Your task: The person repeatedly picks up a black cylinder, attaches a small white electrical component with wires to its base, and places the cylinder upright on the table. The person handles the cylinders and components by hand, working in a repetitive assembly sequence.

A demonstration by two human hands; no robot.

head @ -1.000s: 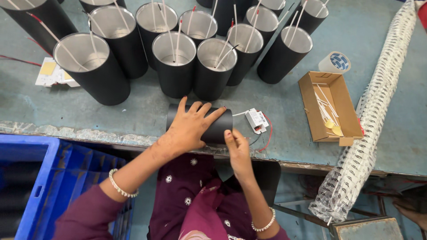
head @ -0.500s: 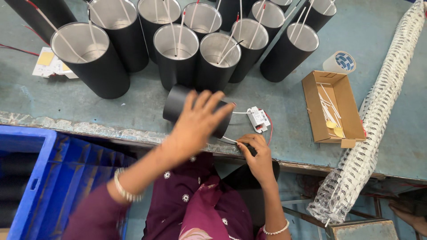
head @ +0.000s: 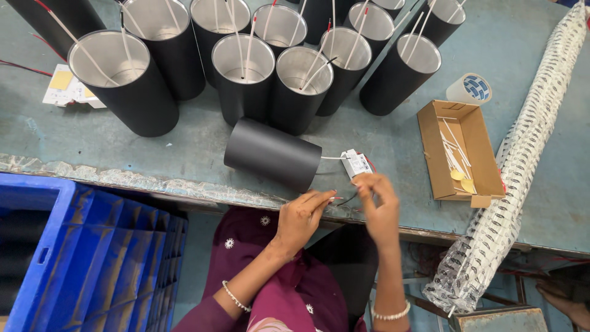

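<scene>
Where it lies: the black can [head: 271, 154] rests on its side on the tabletop [head: 203, 144], close to the front edge, closed end toward the left.
Leads: thin wires [head: 344, 198] run from the can's right end toward both hands; a small white block [head: 356, 163] sits on the tabletop just beside that end, tied in by a white lead.
Left hand: the left hand [head: 302, 216] hangs just off the front edge, fingertips pinched on the wire ends.
Right hand: the right hand [head: 380, 206] is next to it, fingers curled and nipping the same wires from the other side.
Behind: a cluster of upright black cans [head: 294, 86] stands further back, open tops showing silver insides and loose white and red leads.
Right side: an open cardboard box [head: 460, 152] with small parts, a tape roll [head: 471, 89] behind it, and a long wrapped bundle [head: 522, 166] running off the edge.
Left side: a blue crate [head: 86, 258] sits below the tabletop; a few labels [head: 67, 88] lie by the far-left can.
Risk, rolling: as I judge it, the can could roll off the edge, since neither hand steadies it and a tug on the wires would pull it that way.
Risk, wires: a hard pull might also strain the leads at the white block or drag the block off the tabletop.
</scene>
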